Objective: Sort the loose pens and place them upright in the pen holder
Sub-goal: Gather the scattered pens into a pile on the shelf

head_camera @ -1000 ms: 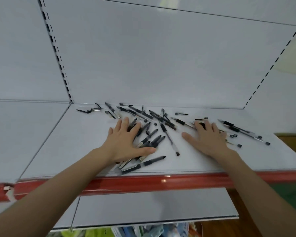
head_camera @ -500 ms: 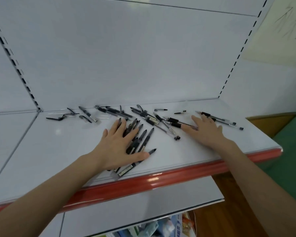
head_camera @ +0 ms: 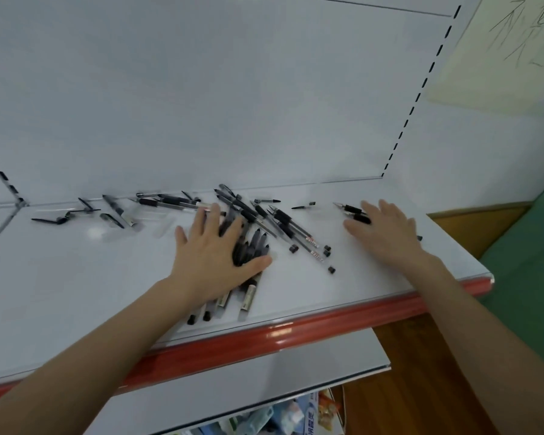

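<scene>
- Many pens lie loose mid-frame on the shelf; no holder is in view.
- Left hand, flat and spread, presses a bundle near the red edge; a push could roll pens off.
- Right hand, flat and spread at right, covers two pens; sweeping might scatter the small caps.

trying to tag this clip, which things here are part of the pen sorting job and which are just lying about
Part of the job:
- loose pens scattered on the white shelf
- pen bundle under the flat left hand
- pens at the right hand
- loose caps
No pen holder is in view.

Just lying about:
- packaged goods on the shelf below
</scene>
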